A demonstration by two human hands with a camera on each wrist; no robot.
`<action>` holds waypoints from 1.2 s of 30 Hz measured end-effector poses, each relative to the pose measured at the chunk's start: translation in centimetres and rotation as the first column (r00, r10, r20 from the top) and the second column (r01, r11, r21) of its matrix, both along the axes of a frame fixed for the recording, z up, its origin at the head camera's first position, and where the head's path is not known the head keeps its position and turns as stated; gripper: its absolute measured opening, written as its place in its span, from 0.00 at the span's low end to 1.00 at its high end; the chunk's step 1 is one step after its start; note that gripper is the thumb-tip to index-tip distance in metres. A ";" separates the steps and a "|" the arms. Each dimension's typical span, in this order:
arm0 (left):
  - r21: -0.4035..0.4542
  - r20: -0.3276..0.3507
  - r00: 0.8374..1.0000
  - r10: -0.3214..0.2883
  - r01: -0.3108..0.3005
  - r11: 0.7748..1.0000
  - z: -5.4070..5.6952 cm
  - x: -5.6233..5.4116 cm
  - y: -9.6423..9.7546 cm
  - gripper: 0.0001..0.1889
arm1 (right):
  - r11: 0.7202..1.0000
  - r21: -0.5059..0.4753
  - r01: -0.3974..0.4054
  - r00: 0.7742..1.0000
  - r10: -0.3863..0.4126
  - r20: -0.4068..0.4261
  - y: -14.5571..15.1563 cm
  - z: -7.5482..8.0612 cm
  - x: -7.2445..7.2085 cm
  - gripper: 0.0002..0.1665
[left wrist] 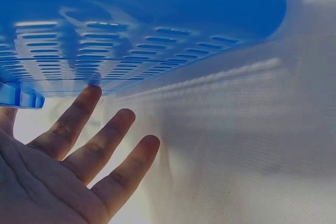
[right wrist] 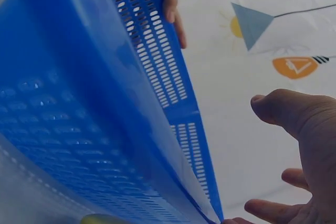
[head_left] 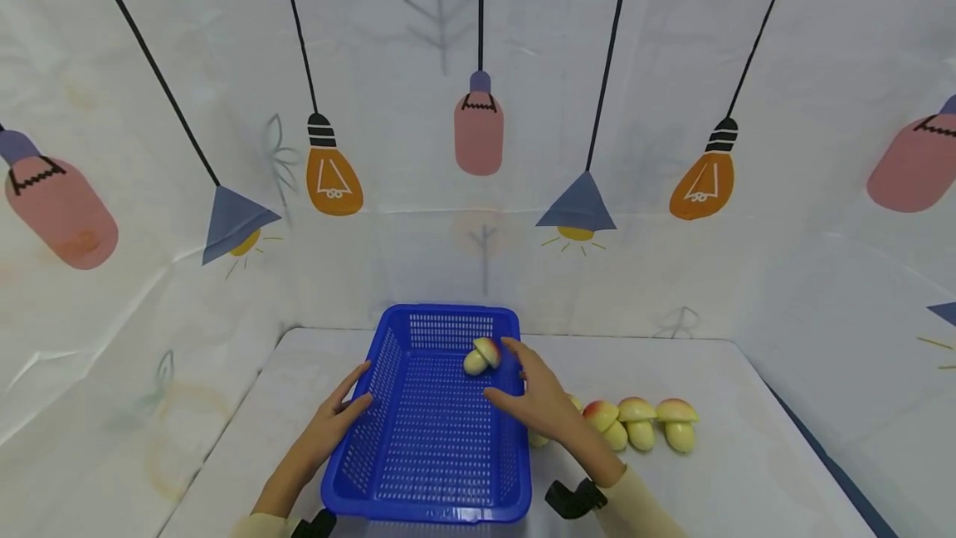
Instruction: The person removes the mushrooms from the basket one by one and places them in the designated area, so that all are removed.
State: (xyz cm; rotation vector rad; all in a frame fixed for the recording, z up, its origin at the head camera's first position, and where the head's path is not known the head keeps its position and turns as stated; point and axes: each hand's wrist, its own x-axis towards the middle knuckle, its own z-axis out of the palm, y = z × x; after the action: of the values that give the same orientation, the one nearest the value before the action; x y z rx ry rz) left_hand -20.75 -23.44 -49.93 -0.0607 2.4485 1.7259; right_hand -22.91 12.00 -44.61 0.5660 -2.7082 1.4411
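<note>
A blue plastic basket (head_left: 426, 513) with slotted walls stands on the white table. Inside it, near the right wall, lies one toy mushroom (head_left: 481, 356) with a pale stem and a yellow-red cap. My left hand (head_left: 332, 422) rests at the basket's left rim; in the left wrist view its straight fingers (left wrist: 113, 135) reach along the outer wall. Over the right rim, beside the mushroom, is my right hand (head_left: 541, 397), thumb and fingers spread and nothing held. The right wrist view shows its thumb (right wrist: 283, 109) apart from the basket wall.
Several more toy mushrooms (head_left: 637, 423) stand in a row on the table (head_left: 732, 471) right of the basket, some partly hidden behind my right hand and forearm. A white cloth backdrop (head_left: 418, 256) printed with hanging lamps rises behind the table.
</note>
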 end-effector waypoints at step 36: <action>-0.003 -0.010 1.000 -0.002 0.002 1.000 -0.2 0.0 -0.1 0.34 | 0.986 0.085 -0.141 0.985 0.131 0.111 -2.3 1.5 -4.6 0.54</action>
State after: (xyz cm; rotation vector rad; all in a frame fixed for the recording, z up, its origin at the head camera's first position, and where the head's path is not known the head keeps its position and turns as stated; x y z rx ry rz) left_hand -20.79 -23.58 -50.14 -0.0497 2.4572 1.7257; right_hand -27.51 9.68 -43.13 0.7133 -2.8827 1.4192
